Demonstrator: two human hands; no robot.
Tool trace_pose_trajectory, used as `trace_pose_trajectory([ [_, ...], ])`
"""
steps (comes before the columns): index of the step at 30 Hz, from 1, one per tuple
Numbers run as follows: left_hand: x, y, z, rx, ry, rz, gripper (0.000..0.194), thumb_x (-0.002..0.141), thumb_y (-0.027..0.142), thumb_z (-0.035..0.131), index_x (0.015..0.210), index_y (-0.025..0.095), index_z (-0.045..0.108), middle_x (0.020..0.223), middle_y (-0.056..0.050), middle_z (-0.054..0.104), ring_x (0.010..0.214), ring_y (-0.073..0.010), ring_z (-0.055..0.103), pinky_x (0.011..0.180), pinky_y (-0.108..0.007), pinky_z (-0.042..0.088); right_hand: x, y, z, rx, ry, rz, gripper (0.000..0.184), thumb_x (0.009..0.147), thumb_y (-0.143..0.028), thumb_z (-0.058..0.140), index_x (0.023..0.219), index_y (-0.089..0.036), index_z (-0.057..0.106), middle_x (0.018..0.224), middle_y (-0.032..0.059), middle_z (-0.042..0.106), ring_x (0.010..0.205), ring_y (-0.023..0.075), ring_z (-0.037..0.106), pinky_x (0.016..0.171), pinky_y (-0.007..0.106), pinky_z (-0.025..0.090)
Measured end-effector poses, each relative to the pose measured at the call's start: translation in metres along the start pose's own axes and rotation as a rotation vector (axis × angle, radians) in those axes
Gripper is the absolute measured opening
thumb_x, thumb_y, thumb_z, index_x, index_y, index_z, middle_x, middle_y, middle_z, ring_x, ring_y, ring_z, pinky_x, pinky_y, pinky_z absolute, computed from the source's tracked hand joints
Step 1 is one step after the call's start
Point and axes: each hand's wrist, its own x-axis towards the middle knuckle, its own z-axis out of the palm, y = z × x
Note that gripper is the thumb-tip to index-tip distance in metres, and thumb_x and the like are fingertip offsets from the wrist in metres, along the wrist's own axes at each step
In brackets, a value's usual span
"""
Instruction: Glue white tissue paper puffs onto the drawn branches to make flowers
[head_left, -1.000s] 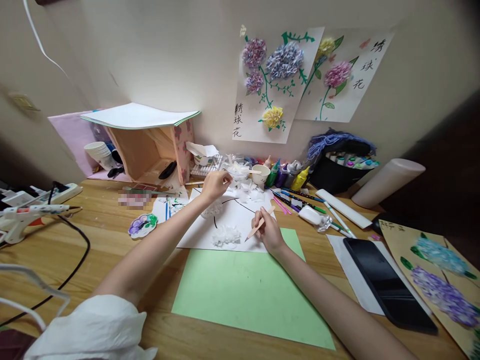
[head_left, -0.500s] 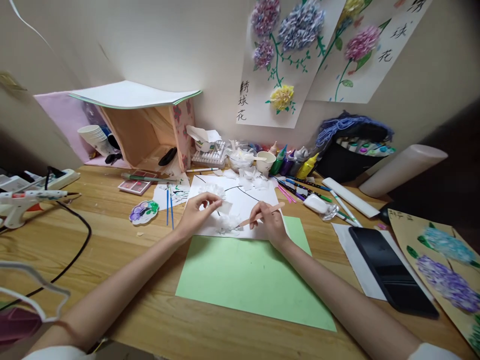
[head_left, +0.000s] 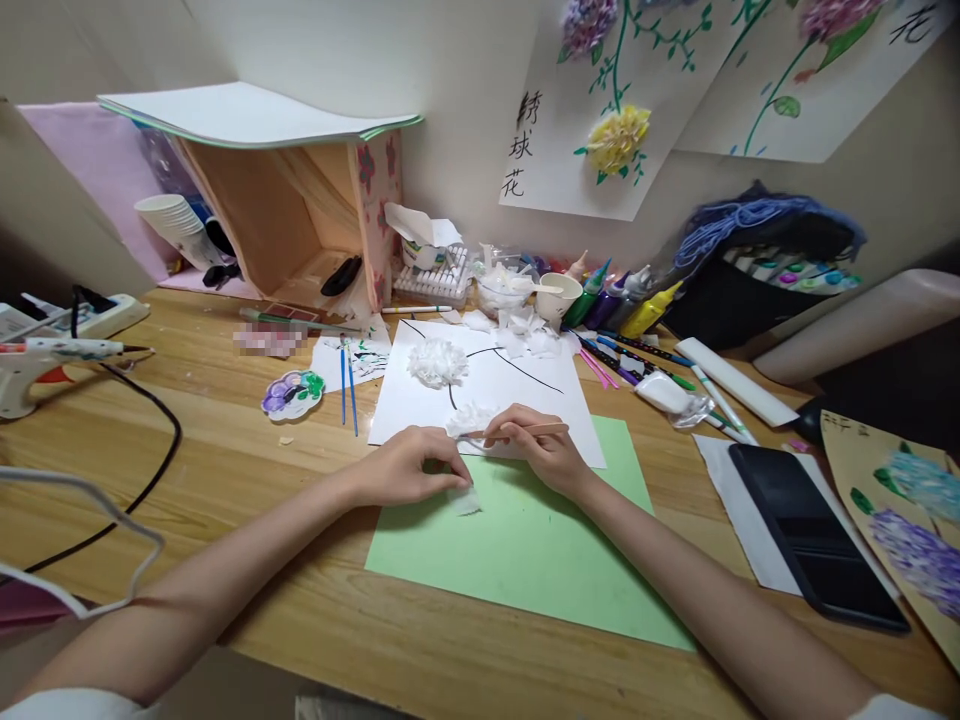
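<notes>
My left hand (head_left: 409, 465) pinches a small piece of white tissue paper (head_left: 466, 501) over the top edge of a green sheet (head_left: 525, 560). Between the fingers of my right hand (head_left: 544, 455) lies a wood-coloured pencil (head_left: 551, 429), nearly level, its tip pointing left. That tip is beside a ruffled white paper cluster (head_left: 471, 415), partly hidden by my hands, at the lower edge of a white sheet (head_left: 397, 410). A fuller white cluster (head_left: 438, 362) sits higher on the same sheet, among drawn black lines.
Torn white paper (head_left: 529, 335), a bowl of scraps (head_left: 502, 290) and a paper cup (head_left: 559, 297) stand behind the sheet. Paint bottles (head_left: 649, 308) and pens are at right, with a phone (head_left: 814, 535). A paint palette (head_left: 292, 396), thin brushes (head_left: 349, 385) and glue gun (head_left: 60, 350) lie left.
My left hand has come back from the scraps toward me with a tissue piece, now over the green sheet. My right hand keeps the pencil, now held flatter. The view has tilted down.
</notes>
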Motion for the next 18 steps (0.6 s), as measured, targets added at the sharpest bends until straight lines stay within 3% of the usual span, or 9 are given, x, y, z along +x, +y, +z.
trace_pose_trajectory([
  [7, 0.006, -0.009, 0.011, 0.229, 0.330, -0.093, 0.011, 0.081, 0.027, 0.056, 0.078, 0.022, 0.065, 0.068, 0.000, 0.061, 0.068, -0.0134, 0.052, 0.063, -0.025, 0.041, 0.000, -0.002, 0.000, 0.008, 0.013, 0.022, 0.029, 0.092, -0.033, 0.041, 0.082, -0.019, 0.065, 0.078, 0.0037, 0.066, 0.075, 0.0154, 0.060, 0.070, 0.028, 0.044],
  [10, 0.007, -0.010, 0.012, 0.321, 0.384, -0.069, 0.009, 0.081, 0.025, 0.056, 0.080, 0.022, 0.065, 0.072, -0.001, 0.062, 0.074, -0.0144, 0.053, 0.066, -0.026, 0.040, -0.003, -0.002, 0.000, 0.021, 0.047, -0.009, 0.029, 0.092, -0.032, 0.040, 0.082, -0.019, 0.064, 0.076, 0.0037, 0.065, 0.073, 0.0154, 0.059, 0.069, 0.029, 0.044],
  [14, 0.008, -0.009, 0.013, 0.400, 0.411, -0.044, 0.009, 0.081, 0.024, 0.056, 0.079, 0.021, 0.064, 0.075, -0.002, 0.062, 0.080, -0.0157, 0.052, 0.069, -0.027, 0.040, -0.008, -0.002, 0.002, 0.000, 0.141, -0.152, 0.038, 0.094, -0.033, 0.032, 0.077, -0.019, 0.063, 0.067, 0.0040, 0.063, 0.066, 0.0157, 0.055, 0.064, 0.030, 0.043],
  [18, 0.009, -0.010, 0.015, 0.429, 0.423, -0.030, 0.009, 0.082, 0.023, 0.055, 0.079, 0.021, 0.063, 0.077, -0.002, 0.063, 0.081, -0.0156, 0.052, 0.070, -0.027, 0.040, -0.009, -0.002, 0.004, -0.094, 0.044, -0.237, 0.035, 0.094, -0.031, 0.033, 0.078, -0.019, 0.062, 0.068, 0.0049, 0.063, 0.068, 0.0160, 0.055, 0.063, 0.030, 0.043],
])
